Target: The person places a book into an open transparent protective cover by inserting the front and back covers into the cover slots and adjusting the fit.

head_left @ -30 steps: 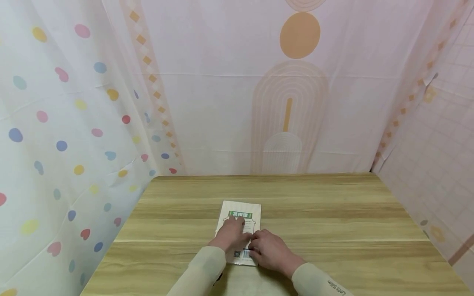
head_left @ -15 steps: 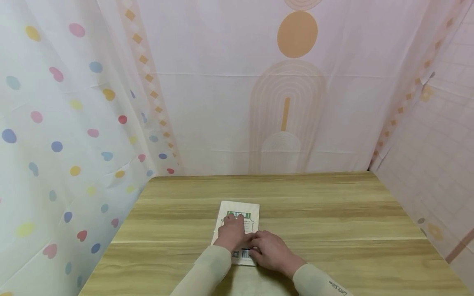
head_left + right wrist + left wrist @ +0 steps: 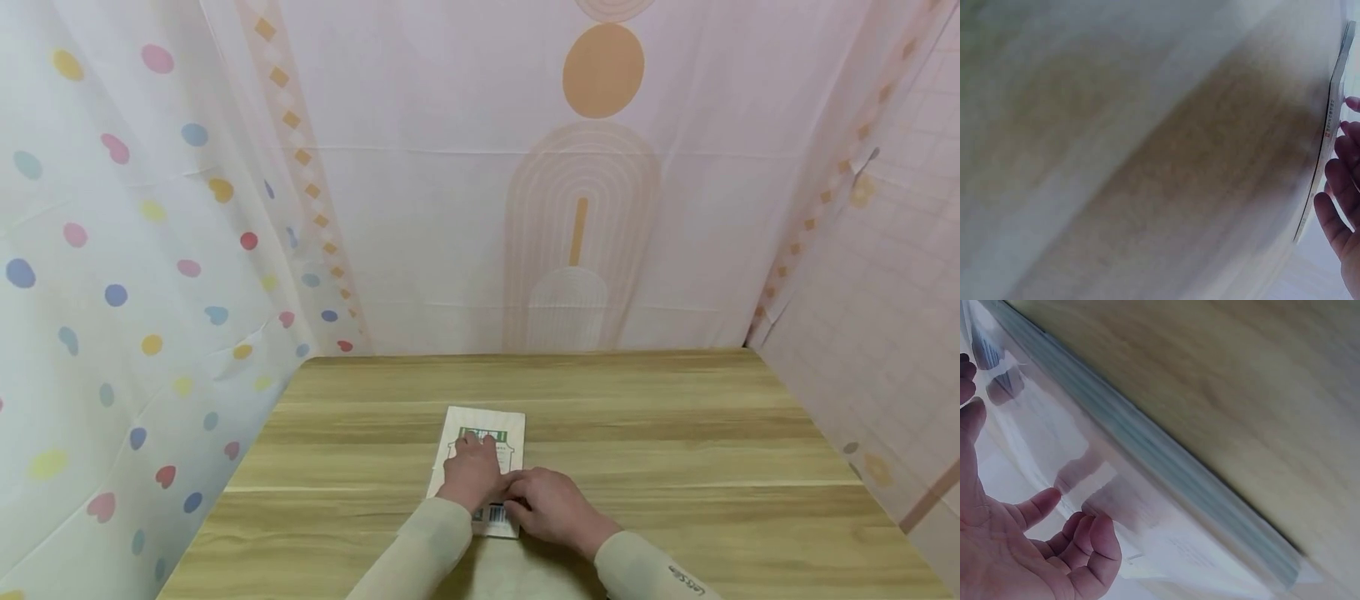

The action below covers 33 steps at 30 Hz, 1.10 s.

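A book (image 3: 487,419) with a pale cover, green title banner and barcode lies flat on the table. Clear film seems to wrap it; in the left wrist view the shiny cover (image 3: 1179,544) mirrors the fingers above the page edges (image 3: 1147,450). My left hand (image 3: 474,473) rests on the middle of the cover, fingers spread and bent, tips touching it. Its thumb reaches towards my right hand (image 3: 553,508), which is at the book's right edge with curled fingers. Whether those fingers pinch the film is hidden. The right wrist view shows the spine (image 3: 1329,112) beside the right fingers (image 3: 1342,181).
The wood-patterned table (image 3: 675,433) extends to both sides of the book and behind it. A pale curtain (image 3: 435,208) hangs behind, a dotted curtain (image 3: 172,300) at left and a checked one (image 3: 885,333) at right.
My left hand has slid slightly to the right over the cover, its thumb closer to the right fingers. The right hand stays at the right edge; the book lies in nearly the same place.
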Available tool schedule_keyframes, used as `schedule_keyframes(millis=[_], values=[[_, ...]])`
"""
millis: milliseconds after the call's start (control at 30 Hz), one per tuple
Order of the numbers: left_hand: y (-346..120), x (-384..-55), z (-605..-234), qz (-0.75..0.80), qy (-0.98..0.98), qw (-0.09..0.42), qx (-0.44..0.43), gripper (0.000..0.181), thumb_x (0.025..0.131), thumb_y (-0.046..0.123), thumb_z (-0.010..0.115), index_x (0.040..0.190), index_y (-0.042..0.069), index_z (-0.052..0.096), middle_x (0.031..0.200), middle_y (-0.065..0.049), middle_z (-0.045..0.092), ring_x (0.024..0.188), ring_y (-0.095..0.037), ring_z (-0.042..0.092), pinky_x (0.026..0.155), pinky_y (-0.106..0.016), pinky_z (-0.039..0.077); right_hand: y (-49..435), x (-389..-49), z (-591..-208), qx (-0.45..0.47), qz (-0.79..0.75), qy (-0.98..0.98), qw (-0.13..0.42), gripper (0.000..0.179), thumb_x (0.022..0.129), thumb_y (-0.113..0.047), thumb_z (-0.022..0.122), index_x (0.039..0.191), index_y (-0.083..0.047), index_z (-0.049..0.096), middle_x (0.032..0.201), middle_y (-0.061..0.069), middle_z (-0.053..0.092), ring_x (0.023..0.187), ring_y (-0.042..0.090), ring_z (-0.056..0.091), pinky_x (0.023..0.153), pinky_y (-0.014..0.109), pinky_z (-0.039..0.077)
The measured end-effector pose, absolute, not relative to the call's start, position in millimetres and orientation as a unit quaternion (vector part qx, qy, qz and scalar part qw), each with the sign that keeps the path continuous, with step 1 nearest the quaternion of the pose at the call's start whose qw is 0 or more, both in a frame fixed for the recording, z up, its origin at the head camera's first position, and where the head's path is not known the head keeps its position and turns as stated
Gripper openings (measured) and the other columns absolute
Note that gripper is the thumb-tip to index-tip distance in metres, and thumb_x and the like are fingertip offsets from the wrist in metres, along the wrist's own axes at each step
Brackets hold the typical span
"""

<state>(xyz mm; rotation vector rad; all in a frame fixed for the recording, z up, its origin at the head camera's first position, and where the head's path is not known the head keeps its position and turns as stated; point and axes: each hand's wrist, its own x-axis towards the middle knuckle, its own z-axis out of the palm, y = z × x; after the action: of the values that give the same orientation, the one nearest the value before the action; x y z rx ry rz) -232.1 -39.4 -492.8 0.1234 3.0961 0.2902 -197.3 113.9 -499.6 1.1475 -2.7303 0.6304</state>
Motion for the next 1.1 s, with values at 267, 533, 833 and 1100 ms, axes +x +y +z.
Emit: schedule_keyframes(millis=[267, 533, 833, 1100], values=[[-34, -231, -490, 0.063, 0.997, 0.022, 0.039, 0.075, 0.079, 0.056, 0.076, 0.123, -0.003, 0.057, 0.111, -0.024, 0.052, 0.106, -0.036, 0.053, 0.07, -0.052, 0.055, 117, -200, -500, 0.384, 0.204, -0.899, 0.056, 0.012, 0.092, -0.018, 0.066, 0.096, -0.016, 0.077, 0.11, -0.006, 0.072, 0.103, 0.013, 0.066, 0.087, 0.032, 0.053], [-31, -228, -486, 0.073, 0.996, 0.026, 0.032, 0.075, 0.08, 0.055, 0.075, 0.118, -0.007, 0.057, 0.11, -0.025, 0.05, 0.105, -0.036, 0.051, 0.071, -0.052, 0.055, 123, -203, -499, 0.386, 0.21, -0.896, 0.071, 0.018, 0.092, -0.019, 0.067, 0.108, -0.017, 0.076, 0.088, -0.011, 0.068, 0.079, 0.004, 0.061, 0.07, 0.027, 0.052], [-35, -227, -486, -0.039, 0.989, -0.045, 0.133, 0.031, 0.08, 0.028, 0.074, 0.08, -0.002, 0.066, 0.078, -0.012, 0.06, 0.077, -0.026, 0.06, 0.071, -0.037, 0.052, 130, -207, -497, 0.368, 0.214, -0.9, 0.089, 0.009, 0.091, -0.019, 0.068, 0.089, -0.016, 0.077, 0.083, -0.01, 0.067, 0.078, 0.006, 0.061, 0.068, 0.027, 0.051], [-45, -230, -484, -0.023, 0.978, -0.104, 0.177, 0.007, 0.087, 0.003, 0.065, 0.084, 0.0, 0.058, 0.068, -0.009, 0.058, 0.06, -0.025, 0.062, 0.054, -0.037, 0.053, 133, -208, -494, 0.354, 0.22, -0.904, 0.093, 0.01, 0.092, -0.019, 0.068, 0.092, -0.016, 0.077, 0.086, -0.009, 0.069, 0.082, 0.009, 0.063, 0.072, 0.03, 0.053]])
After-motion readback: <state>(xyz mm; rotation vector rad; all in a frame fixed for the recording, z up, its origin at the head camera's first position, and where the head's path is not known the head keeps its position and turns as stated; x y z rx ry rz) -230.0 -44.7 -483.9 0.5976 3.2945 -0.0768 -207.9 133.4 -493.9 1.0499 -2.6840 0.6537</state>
